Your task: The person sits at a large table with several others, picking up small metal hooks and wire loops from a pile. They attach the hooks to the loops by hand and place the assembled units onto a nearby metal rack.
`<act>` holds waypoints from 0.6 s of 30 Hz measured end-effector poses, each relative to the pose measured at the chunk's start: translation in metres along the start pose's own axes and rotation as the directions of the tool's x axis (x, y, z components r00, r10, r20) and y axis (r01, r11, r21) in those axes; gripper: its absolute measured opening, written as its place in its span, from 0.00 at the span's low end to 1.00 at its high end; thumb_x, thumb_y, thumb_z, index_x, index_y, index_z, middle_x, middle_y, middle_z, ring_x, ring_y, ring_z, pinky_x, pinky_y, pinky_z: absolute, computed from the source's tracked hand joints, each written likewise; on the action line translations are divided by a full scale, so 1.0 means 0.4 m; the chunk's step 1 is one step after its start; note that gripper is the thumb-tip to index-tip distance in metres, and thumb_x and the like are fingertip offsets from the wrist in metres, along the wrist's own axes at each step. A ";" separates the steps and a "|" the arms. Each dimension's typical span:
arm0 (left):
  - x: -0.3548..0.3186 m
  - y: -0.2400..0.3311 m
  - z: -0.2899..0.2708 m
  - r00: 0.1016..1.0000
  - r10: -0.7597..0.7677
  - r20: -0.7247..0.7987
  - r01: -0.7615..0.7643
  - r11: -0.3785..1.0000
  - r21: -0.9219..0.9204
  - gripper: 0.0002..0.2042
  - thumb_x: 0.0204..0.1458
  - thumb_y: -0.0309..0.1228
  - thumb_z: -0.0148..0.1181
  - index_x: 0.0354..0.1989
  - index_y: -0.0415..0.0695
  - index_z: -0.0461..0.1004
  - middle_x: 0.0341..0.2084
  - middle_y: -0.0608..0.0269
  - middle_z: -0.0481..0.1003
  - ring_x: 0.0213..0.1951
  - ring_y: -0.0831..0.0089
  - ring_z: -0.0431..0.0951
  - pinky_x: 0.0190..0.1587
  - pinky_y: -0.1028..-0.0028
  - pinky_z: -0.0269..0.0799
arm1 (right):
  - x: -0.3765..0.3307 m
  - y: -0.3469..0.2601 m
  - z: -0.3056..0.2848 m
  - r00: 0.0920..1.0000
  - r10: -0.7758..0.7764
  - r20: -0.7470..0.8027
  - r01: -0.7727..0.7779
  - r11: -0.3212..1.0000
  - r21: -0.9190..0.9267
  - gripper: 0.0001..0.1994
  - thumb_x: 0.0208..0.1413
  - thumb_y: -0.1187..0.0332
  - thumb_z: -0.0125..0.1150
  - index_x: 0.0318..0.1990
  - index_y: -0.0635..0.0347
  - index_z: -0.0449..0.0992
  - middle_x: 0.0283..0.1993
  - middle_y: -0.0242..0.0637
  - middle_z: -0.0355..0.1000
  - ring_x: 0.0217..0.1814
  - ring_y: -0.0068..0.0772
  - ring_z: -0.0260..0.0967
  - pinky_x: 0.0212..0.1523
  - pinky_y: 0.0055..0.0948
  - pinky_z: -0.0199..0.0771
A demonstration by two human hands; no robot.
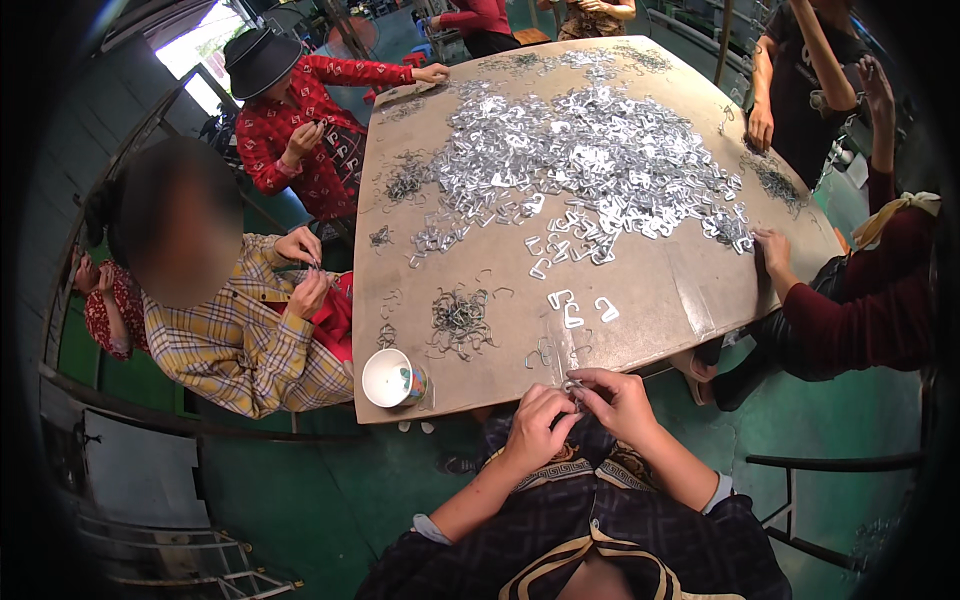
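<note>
At the near edge of the table, my left hand (542, 428) and my right hand (622, 408) meet with fingertips pinched together. Between them is a small metal piece (573, 391), mostly covered by the fingers, so its exact shape is hard to tell. Just beyond my fingers lie a few thin bent wire clips (543, 353). A little farther out, several flat silver hooks (572, 316) rest apart from the rest. To their left sits a tangled heap of dark wire clips (460, 318).
A large pile of silver hooks (620, 150) covers the middle of the brown tabletop (640, 300). A white paper cup (385, 378) stands at the near left corner. Co-workers sit around the table, one in a plaid shirt (255, 345) at left, one in dark red sleeves (840, 325) at right.
</note>
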State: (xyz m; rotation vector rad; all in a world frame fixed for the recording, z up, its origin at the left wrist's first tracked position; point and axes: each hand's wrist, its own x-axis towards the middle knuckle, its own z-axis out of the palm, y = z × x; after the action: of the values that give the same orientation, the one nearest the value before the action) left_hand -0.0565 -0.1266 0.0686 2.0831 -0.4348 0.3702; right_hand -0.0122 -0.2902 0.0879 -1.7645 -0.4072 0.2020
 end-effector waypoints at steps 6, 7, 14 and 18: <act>-0.009 -0.002 0.001 1.000 -0.023 0.012 0.022 1.000 0.019 0.08 0.42 0.21 0.65 0.27 0.39 0.70 0.29 0.57 0.74 0.35 0.57 0.71 0.40 0.64 0.67 | -0.011 -0.018 -0.003 0.996 -0.080 0.036 0.080 0.997 -0.014 0.21 0.51 0.82 0.61 0.54 0.60 0.74 0.38 0.46 0.78 0.40 0.32 0.78 0.40 0.27 0.77; -0.010 -0.004 0.000 1.000 -0.024 0.007 0.024 1.000 0.016 0.08 0.42 0.21 0.65 0.27 0.39 0.70 0.29 0.57 0.74 0.35 0.57 0.71 0.40 0.64 0.67 | -0.015 -0.019 0.000 0.997 -0.077 0.015 0.077 0.997 -0.012 0.22 0.50 0.82 0.61 0.55 0.59 0.74 0.38 0.46 0.79 0.39 0.33 0.79 0.40 0.27 0.77; -0.011 -0.007 0.001 1.000 -0.014 -0.004 0.014 1.000 0.009 0.08 0.39 0.19 0.65 0.28 0.39 0.71 0.29 0.57 0.75 0.35 0.58 0.72 0.39 0.66 0.68 | -0.040 -0.004 0.021 0.986 -0.136 -0.099 0.120 0.981 -0.153 0.21 0.49 0.81 0.62 0.54 0.59 0.74 0.37 0.47 0.78 0.36 0.40 0.79 0.36 0.30 0.77; -0.018 -0.013 0.006 1.000 -0.018 0.013 0.018 1.000 0.018 0.08 0.39 0.19 0.64 0.28 0.39 0.71 0.30 0.56 0.75 0.36 0.57 0.72 0.40 0.65 0.68 | -0.039 0.006 0.026 0.951 -0.297 -0.089 0.268 0.931 -0.250 0.22 0.48 0.82 0.63 0.53 0.59 0.74 0.37 0.48 0.77 0.36 0.41 0.78 0.36 0.31 0.77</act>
State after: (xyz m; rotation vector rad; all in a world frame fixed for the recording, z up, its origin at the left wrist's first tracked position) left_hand -0.0603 -0.1249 0.0603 2.1061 -0.4217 0.3513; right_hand -0.0299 -0.2872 0.0817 -1.9129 -0.6085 -0.1696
